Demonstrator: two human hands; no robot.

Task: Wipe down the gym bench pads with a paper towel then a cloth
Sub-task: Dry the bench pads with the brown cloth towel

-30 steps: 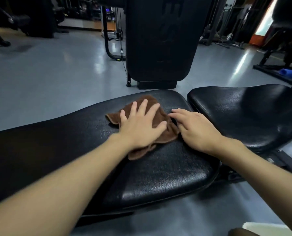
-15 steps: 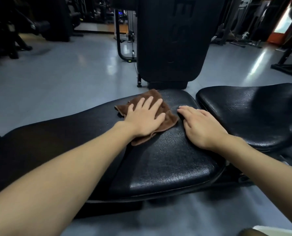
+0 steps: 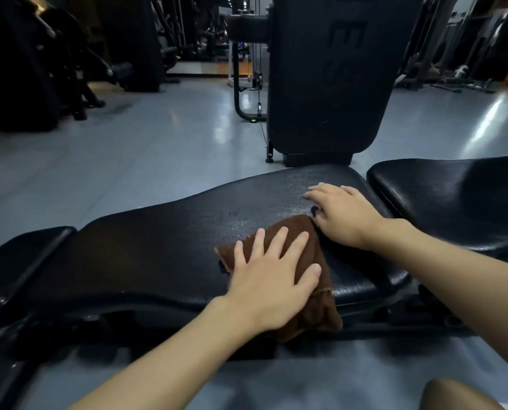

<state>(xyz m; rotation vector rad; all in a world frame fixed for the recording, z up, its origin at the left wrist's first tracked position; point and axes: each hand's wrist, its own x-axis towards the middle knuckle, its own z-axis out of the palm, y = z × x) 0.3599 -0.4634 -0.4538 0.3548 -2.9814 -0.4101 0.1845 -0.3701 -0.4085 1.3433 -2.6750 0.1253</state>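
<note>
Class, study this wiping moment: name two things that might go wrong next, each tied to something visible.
1. The brown terry cloth already hangs over the near edge of the long black textured bench pad; the flat left hand merely presses it, so it may slip to the floor.
2. The right hand braces on the damp-looking pad beside the gap before the black seat pad; it might slide.
</note>
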